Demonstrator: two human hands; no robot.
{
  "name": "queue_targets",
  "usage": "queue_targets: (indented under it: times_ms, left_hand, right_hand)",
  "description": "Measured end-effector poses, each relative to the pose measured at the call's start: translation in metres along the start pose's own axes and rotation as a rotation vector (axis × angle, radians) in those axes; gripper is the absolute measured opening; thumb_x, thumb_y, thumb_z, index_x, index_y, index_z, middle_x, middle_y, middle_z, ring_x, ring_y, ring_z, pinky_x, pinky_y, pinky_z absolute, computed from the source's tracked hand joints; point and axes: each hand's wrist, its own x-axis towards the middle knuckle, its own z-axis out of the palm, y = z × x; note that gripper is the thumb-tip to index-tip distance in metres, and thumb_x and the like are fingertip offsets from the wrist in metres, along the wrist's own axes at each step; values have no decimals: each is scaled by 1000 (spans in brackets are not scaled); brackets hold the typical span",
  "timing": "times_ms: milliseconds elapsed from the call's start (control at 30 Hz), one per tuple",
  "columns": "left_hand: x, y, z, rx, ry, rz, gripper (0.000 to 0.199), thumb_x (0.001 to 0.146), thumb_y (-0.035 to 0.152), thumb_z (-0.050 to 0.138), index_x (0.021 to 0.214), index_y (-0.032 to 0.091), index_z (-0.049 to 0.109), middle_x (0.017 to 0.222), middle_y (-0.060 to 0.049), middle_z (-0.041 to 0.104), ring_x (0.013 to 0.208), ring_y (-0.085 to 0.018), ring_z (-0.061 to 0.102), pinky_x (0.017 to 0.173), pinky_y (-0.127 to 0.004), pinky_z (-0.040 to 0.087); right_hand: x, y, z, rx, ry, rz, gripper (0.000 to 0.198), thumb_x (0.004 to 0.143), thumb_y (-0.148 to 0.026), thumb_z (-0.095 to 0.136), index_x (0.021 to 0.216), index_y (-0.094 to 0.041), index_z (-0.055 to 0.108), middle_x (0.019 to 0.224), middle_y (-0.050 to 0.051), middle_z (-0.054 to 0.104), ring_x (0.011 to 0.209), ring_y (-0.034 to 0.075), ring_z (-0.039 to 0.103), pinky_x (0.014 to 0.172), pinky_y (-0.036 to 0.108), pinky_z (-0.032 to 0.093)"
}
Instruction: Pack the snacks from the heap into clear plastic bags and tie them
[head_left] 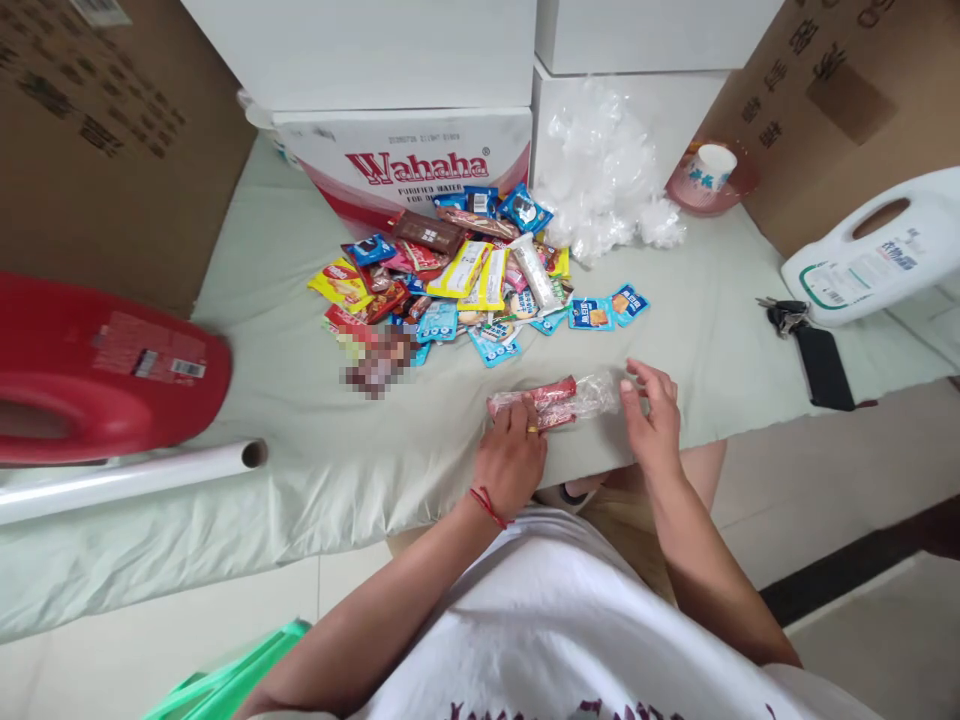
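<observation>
Head cam has us looking down at a cloth [292,430] with a bag [598,392] near its front edge, right between our hands. The bag is clear and crinkly, with red sticks [559,388] inside, lying sideways to us. Our left hand [511,455] is on the bag's left end, palm down, fingers close together and bent over it. We can't see the thumb, so we can't tell if that's a real grip or just a press. There's a ring [532,429] on one finger and a red string [489,507] round the wrist. Our right hand [655,415] is at the bag's other end, thumb and fingers curved and spread apart; whether a fingertip touches the plastic, we can't tell.

Just past the bag we've got a messy pile [469,280] of snacks, mostly yellow, blue and red wrappers. Its lower left bit is pixelated, so no idea what that is. The pile sits up against a Wahaha box [416,165], with crumpled plastic [600,170] to the right.

Over on our right, a white jug [885,265] lies tilted, with keys [784,315] and a phone [825,368] next to it. On our left there's a red jug [150,370], and a white roll [127,475] nearer to us.
</observation>
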Motion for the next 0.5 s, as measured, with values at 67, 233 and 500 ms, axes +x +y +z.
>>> queue_targets:
  times_ms: [67, 233, 500]
  left_hand:
    - [-1, 0, 5, 64, -8, 29, 56, 101, 22, 49, 150, -5, 44, 131, -25, 63, 116, -31, 61, 93, -41, 54]
    - [-3, -1, 10, 132, 30, 46, 54, 102, 21, 48, 151, -3, 45, 129, -22, 64, 111, -29, 61, 90, -39, 55]
    - [-2, -5, 8, 66, -40, 65, 55, 100, 11, 45, 153, -2, 43, 117, -20, 66, 108, -29, 60, 74, -37, 58]
  right_hand:
    - [11, 7, 3, -77, -47, 127, 68, 98, -66, 42, 143, -17, 58, 124, 18, 68, 118, 33, 57, 105, 53, 44]
    - [26, 9, 17, -66, -401, 177, 49, 87, -65, 58, 95, -19, 74, 79, 6, 65, 85, 25, 58, 82, 37, 46]
    - [24, -12, 14, 75, -263, 130, 32, 90, -53, 58, 85, -21, 65, 82, 3, 62, 73, 18, 54, 70, 29, 43]
